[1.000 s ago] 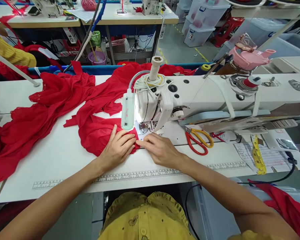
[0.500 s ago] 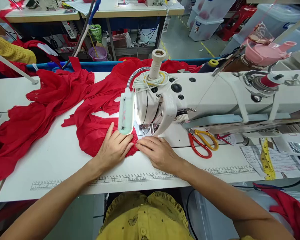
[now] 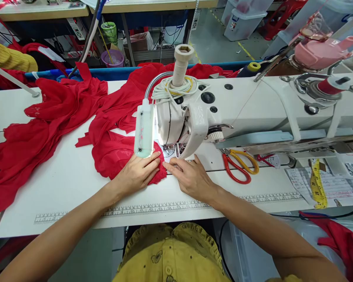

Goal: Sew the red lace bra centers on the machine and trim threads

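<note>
A piece of red fabric (image 3: 113,156) lies on the sewing machine bed, its right edge beside the presser foot (image 3: 168,149). My left hand (image 3: 139,171) rests on it with fingers stretched forward, pressing the cloth down just below the machine's lamp (image 3: 144,129). To the right, my right hand (image 3: 192,177) sits on the white bed; its index finger reaches the fabric's edge and the other fingers are loosely bent. Both hands are in front of the needle area of the white sewing machine (image 3: 232,102). The lamp partly hides the cloth.
Scissors with red and orange handles (image 3: 240,166) lie right of my right hand. A yellow tape measure (image 3: 317,184) rests on paper farther right. More red fabric (image 3: 53,129) spreads over the left of the table. A co-worker's yellow sleeve (image 3: 11,55) shows at the far left.
The red fabric under my left hand has shifted slightly to the right. My right hand's fingers have moved a little right and spread more. The camera view has tilted slightly.
</note>
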The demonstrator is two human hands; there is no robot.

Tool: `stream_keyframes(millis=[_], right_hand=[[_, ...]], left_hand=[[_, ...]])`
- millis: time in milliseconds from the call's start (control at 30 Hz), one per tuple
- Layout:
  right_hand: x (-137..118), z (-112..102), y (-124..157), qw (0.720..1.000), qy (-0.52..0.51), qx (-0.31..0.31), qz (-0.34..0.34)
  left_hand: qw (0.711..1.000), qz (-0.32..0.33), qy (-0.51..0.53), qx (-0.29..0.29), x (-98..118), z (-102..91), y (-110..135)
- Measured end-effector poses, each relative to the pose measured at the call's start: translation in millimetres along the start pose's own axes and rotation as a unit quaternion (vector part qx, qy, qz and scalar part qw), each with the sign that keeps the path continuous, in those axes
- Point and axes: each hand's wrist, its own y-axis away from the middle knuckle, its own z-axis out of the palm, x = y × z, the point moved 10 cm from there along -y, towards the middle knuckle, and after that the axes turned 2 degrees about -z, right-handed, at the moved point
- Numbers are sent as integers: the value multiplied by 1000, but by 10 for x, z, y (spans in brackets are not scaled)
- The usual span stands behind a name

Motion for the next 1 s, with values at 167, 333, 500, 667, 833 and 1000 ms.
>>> stream_keyframes(millis=[167, 333, 500, 667, 833, 1000], right_hand=[[41, 20, 26, 1000, -7, -4, 1], [82, 41, 14, 999, 31, 8, 3], [104, 73, 10, 999, 42, 10, 6], [144, 142, -7, 999, 38, -11, 17], [193, 154, -28, 999, 31, -19, 32], [203, 174, -18, 999, 11, -26, 34]], left_hand=[[1000, 17, 26, -1, -84, 3, -121], [999, 6, 33, -20, -154, 28, -199], [999, 8, 48, -25, -201, 41, -230], [999, -1, 38, -11, -256, 18, -264], [1000, 6, 9, -18, -271, 22, -305], [1000, 17, 2, 0, -255, -23, -328]])
